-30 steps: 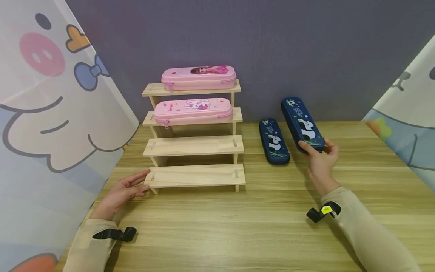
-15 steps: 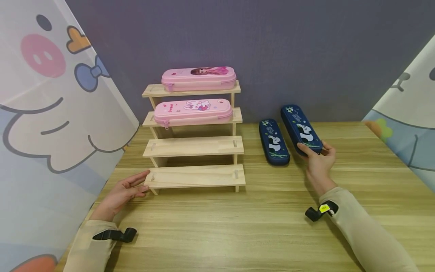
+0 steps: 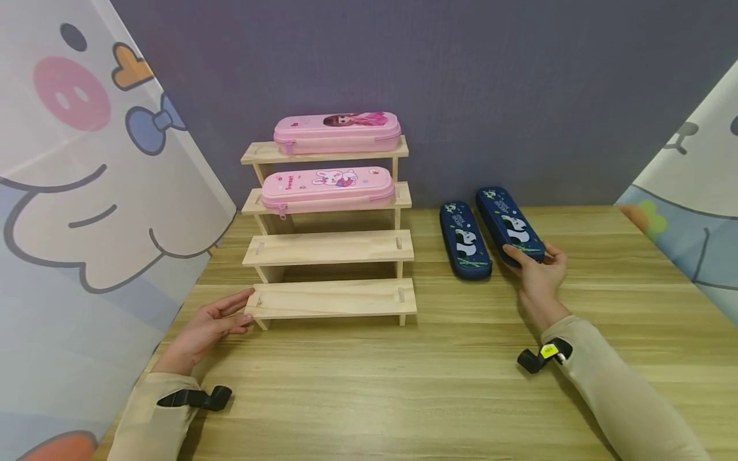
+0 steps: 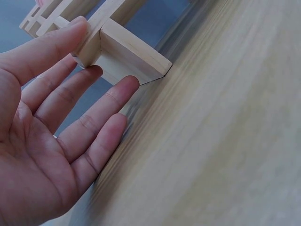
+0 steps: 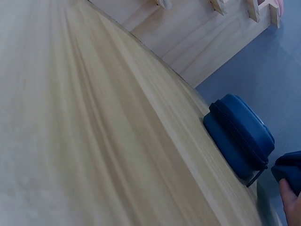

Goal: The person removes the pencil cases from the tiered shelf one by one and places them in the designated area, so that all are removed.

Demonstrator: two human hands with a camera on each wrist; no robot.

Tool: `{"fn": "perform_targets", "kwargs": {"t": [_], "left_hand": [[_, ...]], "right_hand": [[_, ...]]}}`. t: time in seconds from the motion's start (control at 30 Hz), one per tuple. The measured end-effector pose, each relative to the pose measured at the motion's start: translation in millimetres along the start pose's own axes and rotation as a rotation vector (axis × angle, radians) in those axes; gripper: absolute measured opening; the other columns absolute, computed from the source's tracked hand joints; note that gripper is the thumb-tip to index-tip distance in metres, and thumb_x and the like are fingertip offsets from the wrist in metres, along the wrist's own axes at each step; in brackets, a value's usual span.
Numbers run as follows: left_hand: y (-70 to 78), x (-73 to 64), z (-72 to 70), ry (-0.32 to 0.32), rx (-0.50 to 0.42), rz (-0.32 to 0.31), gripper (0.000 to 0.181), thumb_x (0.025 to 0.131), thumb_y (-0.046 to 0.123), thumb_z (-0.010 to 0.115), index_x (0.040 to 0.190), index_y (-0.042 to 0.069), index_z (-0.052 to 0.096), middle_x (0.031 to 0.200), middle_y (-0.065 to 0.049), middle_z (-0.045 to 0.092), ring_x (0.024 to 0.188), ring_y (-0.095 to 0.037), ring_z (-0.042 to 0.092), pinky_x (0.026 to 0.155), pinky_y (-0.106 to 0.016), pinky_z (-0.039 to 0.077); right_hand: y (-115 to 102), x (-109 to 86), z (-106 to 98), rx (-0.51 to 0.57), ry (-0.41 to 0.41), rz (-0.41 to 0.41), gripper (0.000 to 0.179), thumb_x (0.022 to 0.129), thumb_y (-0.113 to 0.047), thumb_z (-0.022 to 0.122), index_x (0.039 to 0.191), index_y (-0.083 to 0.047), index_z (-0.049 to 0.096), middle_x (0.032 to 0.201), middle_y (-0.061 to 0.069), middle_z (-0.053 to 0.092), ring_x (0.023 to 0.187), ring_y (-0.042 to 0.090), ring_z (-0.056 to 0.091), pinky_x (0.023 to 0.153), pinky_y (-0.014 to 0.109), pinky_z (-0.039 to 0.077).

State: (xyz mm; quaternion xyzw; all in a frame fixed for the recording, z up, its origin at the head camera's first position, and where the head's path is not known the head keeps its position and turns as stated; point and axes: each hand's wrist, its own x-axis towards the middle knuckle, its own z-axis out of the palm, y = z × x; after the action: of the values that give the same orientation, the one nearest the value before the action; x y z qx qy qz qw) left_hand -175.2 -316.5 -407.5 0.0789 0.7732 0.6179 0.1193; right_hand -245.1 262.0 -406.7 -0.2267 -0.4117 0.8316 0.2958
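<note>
While gripping navy oblong case [image 3: 507, 221] in right hand [image 3: 541, 278], touches pale-wood rack edge [image 3: 257, 306] with relaxed left hand [image 3: 207, 330] below “Sweet” lettering [image 3: 290, 183].

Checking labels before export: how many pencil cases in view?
4: upper pink case on top tier of the rack; bunny pink case one tier below; left navy case on the table; right navy case in the right hand. The rack could hide others.
</note>
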Motion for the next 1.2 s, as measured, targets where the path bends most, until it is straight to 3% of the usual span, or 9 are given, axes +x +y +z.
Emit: {"fn": "perform_targets", "kwargs": {"t": [0.17, 0.27, 0.5, 0.67, 0.73, 0.8, 0.9, 1.0, 1.2], "left_hand": [[-0.3, -0.2, -0.9, -0.008, -0.020, 0.016, 0.055, 0.098, 0.005, 0.063, 0.150, 0.011, 0.046, 0.150, -0.018, 0.038, 0.103, -0.005, 0.064, 0.079, -0.027, 0.057], [-0.7, -0.4, -1.2, -0.014, -0.027, 0.026, 0.054, 0.098, 0.004, 0.063, 0.150, 0.011, 0.047, 0.149, -0.016, 0.039, 0.103, -0.005, 0.065, 0.079, -0.027, 0.057], [0.6, 0.0, -0.3, -0.014, -0.017, 0.011, 0.055, 0.099, 0.005, 0.062, 0.151, 0.011, 0.046, 0.151, -0.036, 0.021, 0.103, -0.003, 0.064, 0.079, -0.026, 0.057], [1.3, 0.5, -0.6, -0.015, -0.018, 0.005, 0.056, 0.099, 0.005, 0.062, 0.151, 0.011, 0.044, 0.152, -0.038, 0.017, 0.103, -0.003, 0.064, 0.080, -0.026, 0.057], [1.2, 0.5, -0.8, -0.015, -0.019, 0.011, 0.055, 0.099, 0.005, 0.062, 0.151, 0.010, 0.045, 0.152, -0.036, 0.021, 0.103, -0.004, 0.064, 0.080, -0.026, 0.057], [0.5, 0.3, -1.2, -0.016, -0.027, 0.020, 0.055, 0.099, 0.004, 0.062, 0.151, 0.010, 0.045, 0.152, -0.025, 0.033, 0.103, -0.004, 0.064, 0.080, -0.026, 0.057], [-0.2, 0.1, -1.5, -0.016, -0.032, 0.023, 0.054, 0.098, 0.004, 0.062, 0.150, 0.012, 0.047, 0.151, -0.019, 0.036, 0.103, -0.005, 0.065, 0.079, -0.026, 0.057], [-0.8, 0.2, -1.4, -0.013, -0.035, 0.018, 0.054, 0.098, 0.004, 0.062, 0.150, 0.013, 0.048, 0.152, -0.025, 0.032, 0.104, -0.004, 0.064, 0.079, -0.026, 0.057], [0.1, -0.3, -0.5, -0.011, -0.029, 0.011, 0.055, 0.099, 0.004, 0.062, 0.150, 0.013, 0.046, 0.151, -0.035, 0.021, 0.104, -0.003, 0.064, 0.080, -0.026, 0.057]], "right_hand": [[0.0, 2.2, -1.4, -0.018, -0.002, 0.017, 0.077, 0.058, 0.036, 0.074, 0.108, -0.013, 0.043, 0.117, 0.007, 0.037, 0.092, 0.021, 0.061, 0.057, 0.029, 0.058], [0.2, 3.1, -2.2, -0.051, 0.001, 0.026, 0.076, 0.059, 0.035, 0.074, 0.110, -0.013, 0.043, 0.118, 0.007, 0.038, 0.092, 0.020, 0.061, 0.056, 0.028, 0.058], [2.0, 6.8, -4.2, -0.084, 0.006, 0.047, 0.077, 0.060, 0.034, 0.075, 0.111, -0.014, 0.042, 0.119, 0.007, 0.038, 0.096, 0.020, 0.060, 0.059, 0.028, 0.058], [2.7, 8.6, -4.1, -0.116, -0.005, 0.050, 0.077, 0.061, 0.032, 0.076, 0.112, -0.014, 0.042, 0.119, 0.007, 0.039, 0.092, 0.019, 0.060, 0.056, 0.028, 0.058], [3.1, 9.2, -4.6, -0.164, -0.011, 0.051, 0.078, 0.062, 0.030, 0.077, 0.116, -0.013, 0.041, 0.118, 0.008, 0.040, 0.083, 0.017, 0.063, 0.052, 0.028, 0.058], [2.8, 9.6, -4.8, -0.221, -0.014, 0.060, 0.081, 0.063, 0.028, 0.078, 0.123, -0.011, 0.039, 0.117, 0.008, 0.040, 0.074, 0.015, 0.064, 0.048, 0.029, 0.057], [-1.4, 10.1, -4.3, -0.342, -0.030, 0.112, 0.089, 0.066, 0.018, 0.084, 0.133, -0.011, 0.034, 0.116, 0.006, 0.038, 0.063, 0.014, 0.064, 0.046, 0.029, 0.056], [-8.0, 10.9, -4.4, -0.476, -0.076, 0.165, 0.094, 0.070, 0.006, 0.087, 0.141, -0.011, 0.028, 0.116, 0.006, 0.036, 0.058, 0.012, 0.063, 0.045, 0.028, 0.055], [-19.1, 13.5, -10.1, -0.663, -0.280, 0.198, 0.097, 0.080, -0.009, 0.085, 0.149, -0.006, 0.017, 0.118, 0.012, 0.039, 0.054, 0.014, 0.065, 0.046, 0.031, 0.057]]}}
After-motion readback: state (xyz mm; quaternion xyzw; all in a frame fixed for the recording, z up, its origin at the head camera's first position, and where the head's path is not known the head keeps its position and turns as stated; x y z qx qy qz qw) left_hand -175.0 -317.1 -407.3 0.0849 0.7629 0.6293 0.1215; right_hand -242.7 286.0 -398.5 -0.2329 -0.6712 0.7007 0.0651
